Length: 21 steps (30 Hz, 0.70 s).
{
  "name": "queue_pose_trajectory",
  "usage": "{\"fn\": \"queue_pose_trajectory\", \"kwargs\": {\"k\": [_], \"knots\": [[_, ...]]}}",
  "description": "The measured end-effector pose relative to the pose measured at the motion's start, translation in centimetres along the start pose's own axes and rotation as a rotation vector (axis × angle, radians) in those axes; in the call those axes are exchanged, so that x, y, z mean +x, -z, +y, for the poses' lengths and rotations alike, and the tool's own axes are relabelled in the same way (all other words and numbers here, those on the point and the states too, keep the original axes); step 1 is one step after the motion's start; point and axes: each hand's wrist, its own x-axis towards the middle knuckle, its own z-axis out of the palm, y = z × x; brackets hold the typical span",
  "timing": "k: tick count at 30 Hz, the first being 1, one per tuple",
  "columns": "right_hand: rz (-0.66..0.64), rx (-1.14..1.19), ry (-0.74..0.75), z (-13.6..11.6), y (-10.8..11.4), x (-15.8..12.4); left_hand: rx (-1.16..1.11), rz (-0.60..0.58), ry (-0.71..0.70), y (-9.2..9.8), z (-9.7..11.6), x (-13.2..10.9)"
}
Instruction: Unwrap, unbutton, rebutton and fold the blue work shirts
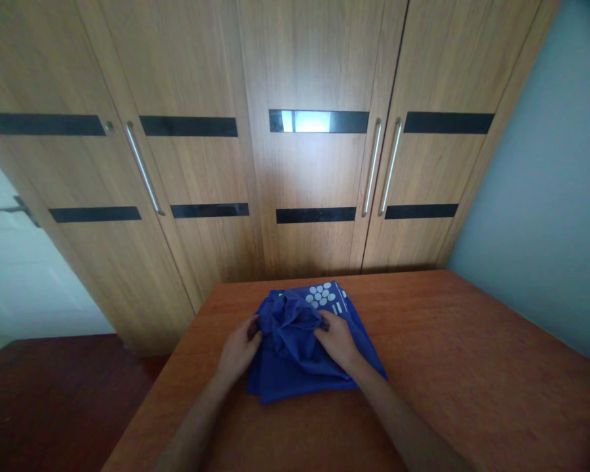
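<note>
From where I stand, the blue cloth [299, 370] lies on the table [447, 354], close to its far edge and in front of the cupboard [314, 249]. Its lower part is spread fairly flat, with white dots [319, 295] showing towards the far right corner, and a crumpled heap [288, 321] of fabric sits on top, between the two hands. The left hand [239, 351] pinches the heap's left side, thumb and fingers drawn together; the right hand [338, 341] pinches its right side in much the same way, its wrist above the flat part. The light is dull and the folds run together, so I can't say whether heap and flat part are one piece.

To handle it well, I'd have both hands grip only the loose upper fabric, since a deep pinch could drag what lies below out of line. A light pull, matched left and right, should ease the creases without twisting the heap. Feeling for an edge would help, as the middle of a bunch gives little to steer by. I'd also lift the right wrist a touch, so it doesn't rub the smooth part askew
</note>
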Motion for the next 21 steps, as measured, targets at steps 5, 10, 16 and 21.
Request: {"fn": "queue_pose_trajectory", "kwargs": {"k": [5,10,16,21], "knots": [[-0.018,0.019,-0.023,1.1,2.9,-0.7,0.104,-0.050,-0.079,-2.8,0.7,-1.0],[-0.210,0.150,-0.140,1.3,6.8,-1.5,-0.026,-0.146,-0.141,-4.8,2.4,-1.2],[-0.152,-0.389,-0.163,-3.5,7.1,-1.3,-0.120,-0.216,-0.211,-5.4,4.5,-1.7],[-0.046,-0.808,-0.127,-6.2,1.9,-0.4,-0.147,-0.217,-0.264,-5.7,4.4,-2.2]]}}
